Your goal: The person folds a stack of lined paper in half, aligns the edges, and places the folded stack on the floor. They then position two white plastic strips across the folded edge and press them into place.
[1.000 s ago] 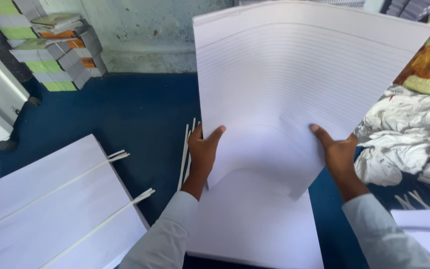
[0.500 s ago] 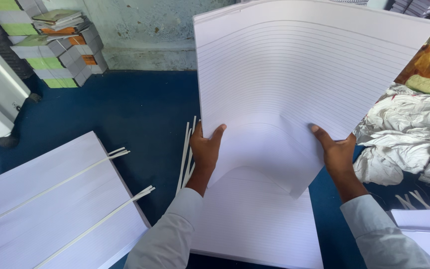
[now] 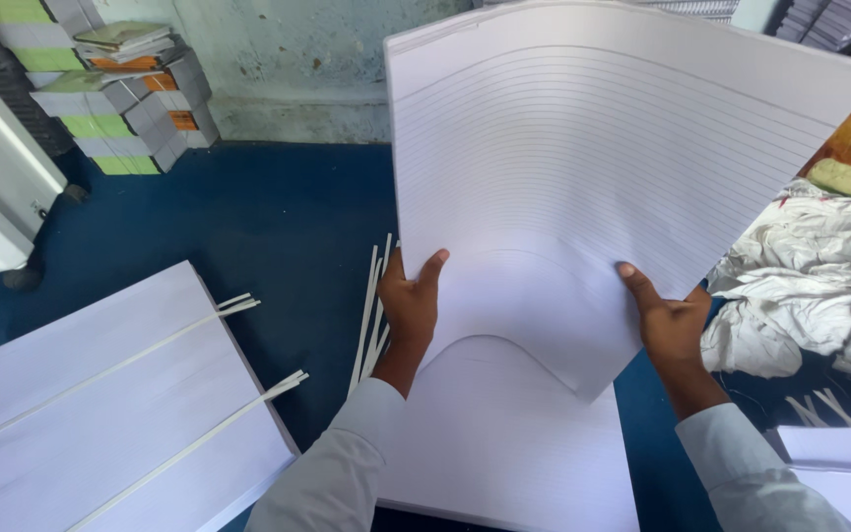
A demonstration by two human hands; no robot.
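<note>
I hold a thick fanned batch of large white sheets [image 3: 583, 158] upright in front of me. My left hand [image 3: 411, 300] grips its lower left edge, thumb on the front. My right hand [image 3: 670, 323] grips the lower right edge the same way. The bottom of the batch curls upward in an arch between my hands. Beneath it, a flat pile of white paper [image 3: 504, 443] lies on the blue floor. Both sleeves are light grey.
A second white paper pile [image 3: 100, 414] crossed by thin white strips lies at lower left. More strips [image 3: 371, 305] rest beside my left hand. Stacked books [image 3: 120, 94] stand at the back left by the wall. Crumpled cloth [image 3: 819, 286] is on the right.
The held sheets have shifted very slightly; both hands keep the same grip. Otherwise nothing visibly differs.
</note>
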